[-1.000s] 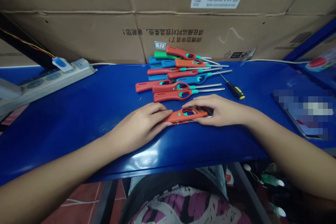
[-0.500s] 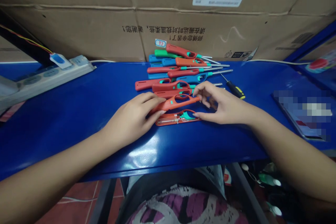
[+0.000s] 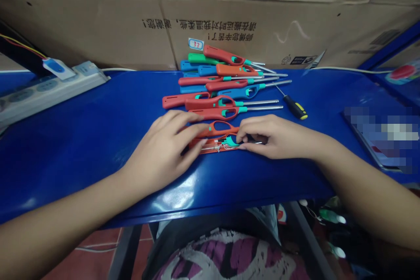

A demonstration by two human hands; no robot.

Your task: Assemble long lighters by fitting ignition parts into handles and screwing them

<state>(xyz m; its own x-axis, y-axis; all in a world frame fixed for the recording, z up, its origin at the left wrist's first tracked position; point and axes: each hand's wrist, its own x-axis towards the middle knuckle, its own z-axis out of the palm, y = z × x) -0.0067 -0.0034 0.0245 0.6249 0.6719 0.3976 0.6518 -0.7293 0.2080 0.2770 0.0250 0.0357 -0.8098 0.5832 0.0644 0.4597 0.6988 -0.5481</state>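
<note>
An opened orange lighter half (image 3: 213, 145), with a green trigger (image 3: 231, 141) and inner parts showing, lies near me on the blue table. Just behind it is the matching orange shell half (image 3: 221, 128), with an oval finger opening. My left hand (image 3: 170, 140) has thumb and index finger around that shell's left end, its other fingers spread above. My right hand (image 3: 267, 137) is closed in a pinch at the opened lighter's front end. A bit of metal tube (image 3: 260, 142) shows under its fingers; the exact grip is hidden.
Several long-necked lighters (image 3: 213, 101) lie stacked behind my hands. A black-and-yellow screwdriver (image 3: 295, 107) is to their right. A power strip (image 3: 55, 85) stands at left, a flat, partly blurred object (image 3: 377, 140) lies at right, and a cardboard box (image 3: 108, 30) borders the back.
My right hand has left the loose shell's front end and closed at the opened lighter's front. The shell has come slightly nearer me, my left fingers still on it. The view shifted slightly.
</note>
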